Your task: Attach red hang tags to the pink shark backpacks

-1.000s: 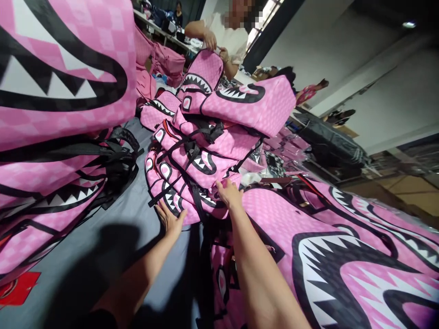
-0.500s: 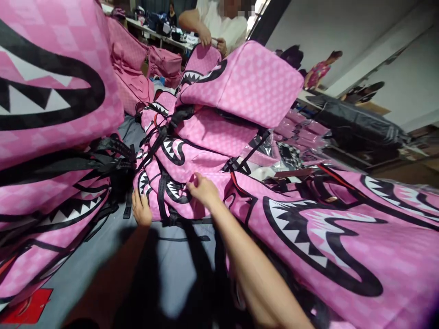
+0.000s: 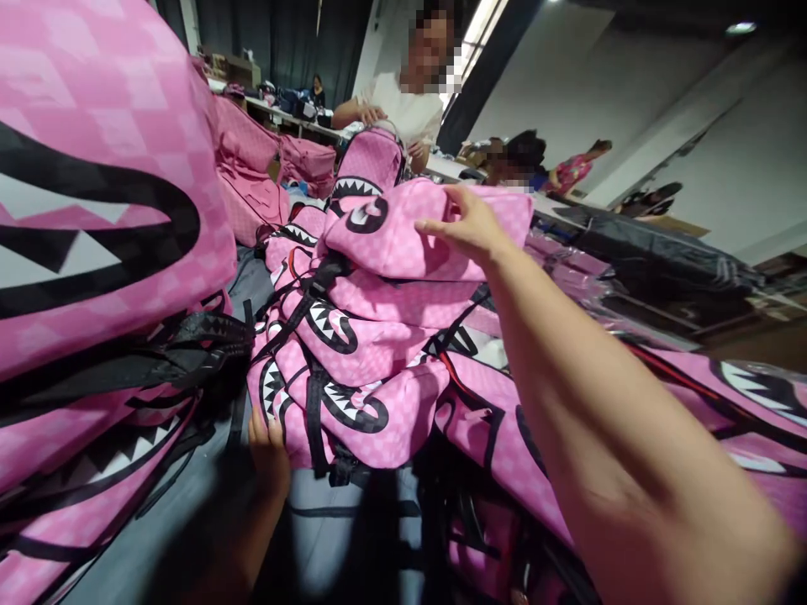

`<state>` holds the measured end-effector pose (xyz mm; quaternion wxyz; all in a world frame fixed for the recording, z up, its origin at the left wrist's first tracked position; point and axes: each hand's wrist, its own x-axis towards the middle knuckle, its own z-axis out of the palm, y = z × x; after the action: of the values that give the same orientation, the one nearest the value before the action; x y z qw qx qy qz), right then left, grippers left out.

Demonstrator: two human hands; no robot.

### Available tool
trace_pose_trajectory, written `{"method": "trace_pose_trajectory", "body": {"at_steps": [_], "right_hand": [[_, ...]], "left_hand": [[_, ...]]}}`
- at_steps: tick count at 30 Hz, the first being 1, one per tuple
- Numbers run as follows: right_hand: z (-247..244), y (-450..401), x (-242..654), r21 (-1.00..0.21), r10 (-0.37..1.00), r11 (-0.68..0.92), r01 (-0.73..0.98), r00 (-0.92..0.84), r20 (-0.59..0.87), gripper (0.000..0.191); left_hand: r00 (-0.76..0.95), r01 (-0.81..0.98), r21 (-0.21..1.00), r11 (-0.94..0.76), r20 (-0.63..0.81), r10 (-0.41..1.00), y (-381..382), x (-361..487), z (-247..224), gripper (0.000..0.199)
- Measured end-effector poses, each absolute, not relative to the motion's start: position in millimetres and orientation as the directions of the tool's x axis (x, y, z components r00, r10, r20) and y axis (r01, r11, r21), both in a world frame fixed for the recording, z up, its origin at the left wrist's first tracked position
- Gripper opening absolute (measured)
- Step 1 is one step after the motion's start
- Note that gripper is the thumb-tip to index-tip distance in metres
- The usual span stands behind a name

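Several pink checkered backpacks with black-and-white shark mouths lie stacked in the middle. My right hand (image 3: 463,223) is open, thumb and fingers apart, against the side of the top backpack (image 3: 391,239). Low on the left, my left hand (image 3: 270,441) rests with its fingers against the edge of the bottom backpack (image 3: 378,420); it is open and grips nothing. Black straps hang down the left side of the stack. Behind the top bag, a smaller upright pink bag (image 3: 371,160) is near a person's hands.
A large pink bag (image 3: 113,168) fills the left side above more bags. Further pink bags (image 3: 681,378) lie at the right. A grey surface (image 3: 245,277) shows between them. A person in white (image 3: 409,109) stands behind the stack; others are farther back.
My right hand has moved up from the lower bags to the top backpack. My left hand stays at the stack's lower left. The view has tilted up, and the small bag behind shows more.
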<state>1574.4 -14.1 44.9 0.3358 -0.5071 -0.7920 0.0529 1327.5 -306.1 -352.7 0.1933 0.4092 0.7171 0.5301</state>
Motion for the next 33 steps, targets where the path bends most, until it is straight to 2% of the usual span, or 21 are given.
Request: {"method": "trace_pose_trajectory", "body": {"at_steps": [3,6,12,15,19,21,24,27,30,33], "right_hand": [[2,-33,1533,-0.345,0.711,0.663,0.665,-0.415,0.568,0.085],[-20,-56,1479,-0.264,0.692,0.681,0.683,-0.481,0.538,0.084],[-3,-81,1416,-0.158,0.778,0.574,0.803,-0.475,0.411,0.089],[9,-95,1422,-0.108,0.817,0.514,0.851,-0.448,0.365,0.091],[-1,-104,1443,-0.081,0.842,0.476,0.876,-0.427,0.328,0.087],[-12,-104,1453,-0.124,0.848,0.495,0.86,-0.448,0.281,0.087],[-28,-114,1464,-0.287,0.868,0.494,0.82,-0.449,0.21,0.089],[-49,-145,1471,-0.413,0.851,0.524,0.745,-0.45,0.269,0.09],[-79,-200,1481,-0.495,0.848,0.527,0.691,-0.392,0.356,0.085],[-119,-279,1495,-0.616,0.923,0.382,0.689,-0.255,0.287,0.082]], "left_hand": [[-0.654,0.359,0.925,0.127,0.152,0.741,-326,1352,-347,0.062],[-0.729,0.375,0.905,0.201,0.154,0.667,-335,1372,-343,0.064],[-0.813,0.361,0.883,0.3,0.14,0.565,-326,1386,-346,0.065],[-0.831,0.315,0.886,0.341,0.084,0.549,-326,1384,-343,0.069],[-0.817,0.235,0.892,0.387,-0.034,0.576,-317,1371,-325,0.065],[-0.791,0.228,0.893,0.389,-0.063,0.608,-307,1363,-314,0.062],[-0.706,0.306,0.881,0.361,-0.044,0.707,-301,1350,-305,0.062],[-0.623,0.394,0.852,0.345,-0.028,0.782,-319,1329,-310,0.06],[-0.492,0.492,0.836,0.243,0.037,0.87,-373,1294,-314,0.055],[-0.399,0.54,0.826,0.163,0.081,0.913,-467,1258,-308,0.042]]}}
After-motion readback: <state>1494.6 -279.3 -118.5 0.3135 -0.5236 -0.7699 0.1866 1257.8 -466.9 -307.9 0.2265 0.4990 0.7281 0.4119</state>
